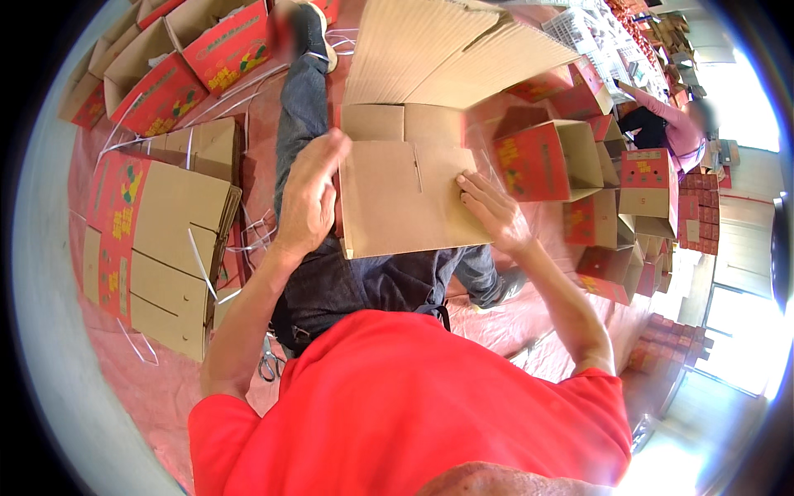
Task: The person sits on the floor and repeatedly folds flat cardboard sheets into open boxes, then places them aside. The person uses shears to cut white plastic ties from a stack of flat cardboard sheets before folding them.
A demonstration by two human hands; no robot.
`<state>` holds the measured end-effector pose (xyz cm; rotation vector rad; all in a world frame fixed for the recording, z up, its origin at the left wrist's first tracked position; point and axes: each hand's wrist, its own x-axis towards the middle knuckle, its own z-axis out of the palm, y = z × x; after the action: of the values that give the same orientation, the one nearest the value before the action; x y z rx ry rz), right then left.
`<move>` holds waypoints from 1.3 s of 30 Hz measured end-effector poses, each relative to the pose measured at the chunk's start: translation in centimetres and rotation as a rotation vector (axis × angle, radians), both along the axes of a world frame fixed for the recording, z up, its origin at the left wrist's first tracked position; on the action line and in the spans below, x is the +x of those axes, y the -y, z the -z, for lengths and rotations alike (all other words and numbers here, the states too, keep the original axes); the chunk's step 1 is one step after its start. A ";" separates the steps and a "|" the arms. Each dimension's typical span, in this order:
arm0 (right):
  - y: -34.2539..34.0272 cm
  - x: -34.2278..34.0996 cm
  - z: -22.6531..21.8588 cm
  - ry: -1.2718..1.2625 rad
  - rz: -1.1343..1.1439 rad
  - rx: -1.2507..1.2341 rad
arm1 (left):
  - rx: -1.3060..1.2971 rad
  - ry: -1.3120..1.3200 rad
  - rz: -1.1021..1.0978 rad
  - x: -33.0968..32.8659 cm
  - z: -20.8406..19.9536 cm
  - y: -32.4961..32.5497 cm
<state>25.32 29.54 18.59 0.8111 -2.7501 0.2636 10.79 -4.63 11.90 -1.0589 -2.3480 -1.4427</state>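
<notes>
The box (389,227) is between the two hands, above the lap; what supports it underneath cannot be seen. Its near panel (393,190) faces up, with a short slit running in from the far side. The far flaps (451,54) stand raised beyond both hands.

Left hand (313,198): fingers straight and close together, held edge-on along the box's left side, pinching nothing visible. Whether it touches the board cannot be told. Right hand (496,211): fingers slightly spread, laid over the panel's right part. The thumb is hidden, so a pinch there cannot be confirmed.

Handling, as judged: apply pressure with the flat of the fingers, evenly along the crease. Keep the left palm square to the side so that the box does not skew. Avoid loading the slit, where the board could tear. Keep fingertips off the cut edges.

Clearance: to the left of the left hand, loose straps (198,260) and the stack (157,240) restrict sideways travel; straps could snag. Scissors (269,361) lie beside the left forearm. Right of the right hand, a strip of floor sheet (550,219) gives some room before the open boxes (571,161). Beyond the hands, the raised flaps limit reach.
</notes>
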 end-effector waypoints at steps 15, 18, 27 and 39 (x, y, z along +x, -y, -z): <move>-1.8 0.2 1.5 0.354 -0.031 -0.104 | -0.330 -0.169 0.202 1.7 1.3 0.4; -3.3 -1.4 3.0 0.369 -0.007 -0.179 | -0.317 -0.168 0.214 -0.9 2.6 -0.7; -4.8 -6.3 3.3 0.510 0.115 -0.271 | -0.266 0.208 0.447 -5.3 0.2 -0.3; -5.3 -4.7 -0.6 0.859 0.250 -0.570 | -0.075 0.130 0.257 -4.0 0.8 -3.4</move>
<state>20.63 34.89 19.24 0.1986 -3.1509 1.5576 6.76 -1.23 11.10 -1.3698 -2.4446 -1.5624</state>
